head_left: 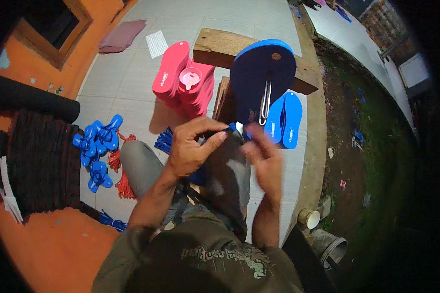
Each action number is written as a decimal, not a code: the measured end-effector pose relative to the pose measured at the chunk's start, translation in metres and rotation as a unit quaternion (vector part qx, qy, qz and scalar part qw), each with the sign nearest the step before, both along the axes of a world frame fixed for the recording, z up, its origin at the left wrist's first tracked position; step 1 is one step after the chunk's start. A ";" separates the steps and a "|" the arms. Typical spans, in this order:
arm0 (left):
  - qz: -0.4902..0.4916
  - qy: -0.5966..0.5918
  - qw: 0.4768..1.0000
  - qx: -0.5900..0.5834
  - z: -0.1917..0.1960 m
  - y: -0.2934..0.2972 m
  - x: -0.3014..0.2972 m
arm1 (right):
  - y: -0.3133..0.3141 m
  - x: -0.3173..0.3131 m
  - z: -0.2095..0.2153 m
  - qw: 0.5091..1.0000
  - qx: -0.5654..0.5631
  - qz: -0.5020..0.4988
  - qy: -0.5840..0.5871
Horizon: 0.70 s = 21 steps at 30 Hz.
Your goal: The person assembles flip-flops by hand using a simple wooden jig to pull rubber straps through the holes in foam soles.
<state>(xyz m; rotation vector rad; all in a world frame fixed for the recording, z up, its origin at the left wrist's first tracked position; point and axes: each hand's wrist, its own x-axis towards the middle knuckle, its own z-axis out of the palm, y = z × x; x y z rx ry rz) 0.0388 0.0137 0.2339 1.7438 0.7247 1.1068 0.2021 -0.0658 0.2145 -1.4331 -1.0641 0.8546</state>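
My left hand (193,149) pinches a blue sandal strap (232,126) between thumb and forefinger, above my knee. A small white piece (239,128) shows at the strap's end. Close by on the right, my right hand (265,158) is smeared by motion, so its grip is unclear. Just beyond both hands, a large dark sandal sole (253,66) with a blue edge rests against a wooden beam (215,46). A bent pale wire hook (265,105) lies over its near end.
Pink soles (168,73) stand stacked at far left, a small cup (189,79) on top. Blue soles (292,119) lie right of the beam. Finished blue sandals (100,175), red straps (125,183) and stacked dark sheets (44,161) are at left. A paved edge (312,161) borders dirt at right.
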 end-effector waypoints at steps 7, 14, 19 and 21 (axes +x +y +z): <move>0.020 0.064 0.952 0.298 0.058 0.009 0.034 | 0.100 0.042 0.113 0.952 0.203 -0.070 -0.218; 0.057 0.062 0.944 0.319 0.047 0.005 0.031 | 0.102 0.045 0.106 0.970 0.164 0.006 -0.178; 0.052 0.083 0.930 0.354 0.043 0.008 0.036 | 0.103 0.047 0.104 0.967 0.178 0.011 -0.184; 0.045 0.141 0.917 0.370 0.050 0.007 0.035 | 0.105 0.046 0.100 0.966 0.193 0.008 -0.174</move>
